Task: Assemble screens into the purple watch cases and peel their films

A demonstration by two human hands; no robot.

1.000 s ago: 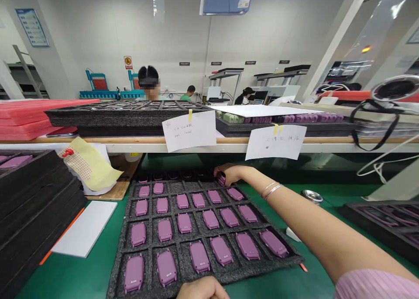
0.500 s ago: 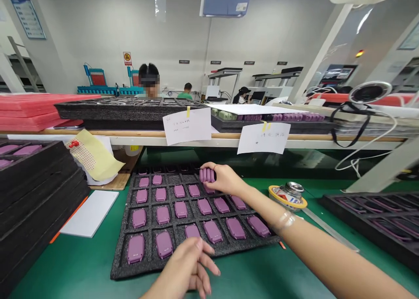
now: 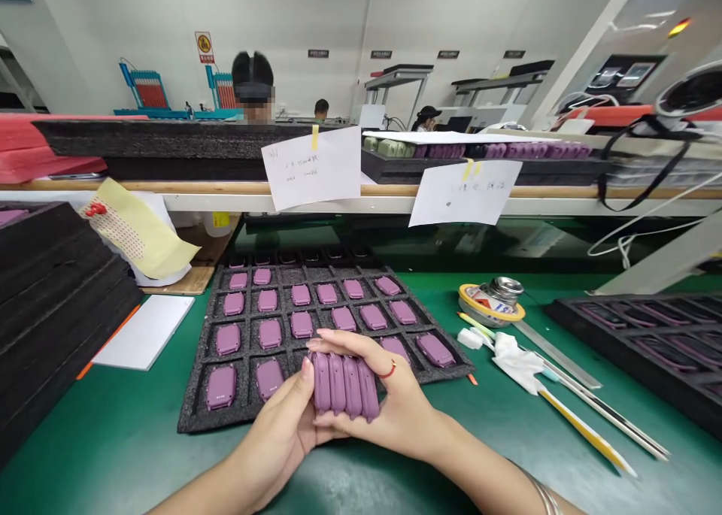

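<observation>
In front of my chest, a row of several purple watch cases (image 3: 345, 386) stands on edge, pressed together. My right hand (image 3: 403, 395) is closed round the row from the right, its fingers along the far side and its thumb on the near side. From the left, my left hand (image 3: 287, 417) has its thumb against the end case and its fingers beneath. Behind and below both hands lies a black foam tray (image 3: 195, 395) with purple watch cases in its compartments, such as one at the front left (image 3: 220, 387). My hands hide part of the tray's front rows.
Right of the tray lie a bottle in a yellow tape roll (image 3: 492, 302), a steel ruler (image 3: 558, 353), a white cloth (image 3: 516, 361) and thin tools. Foam trays stand left (image 3: 56, 304) and right (image 3: 637, 349). A shelf edge (image 3: 395, 203) with paper notes crosses behind; people sit beyond.
My right hand has brought the row of watch cases from the tray's far side towards me. My left hand, open and apart before, now holds the row too. The view has shifted, showing the cloth and tools.
</observation>
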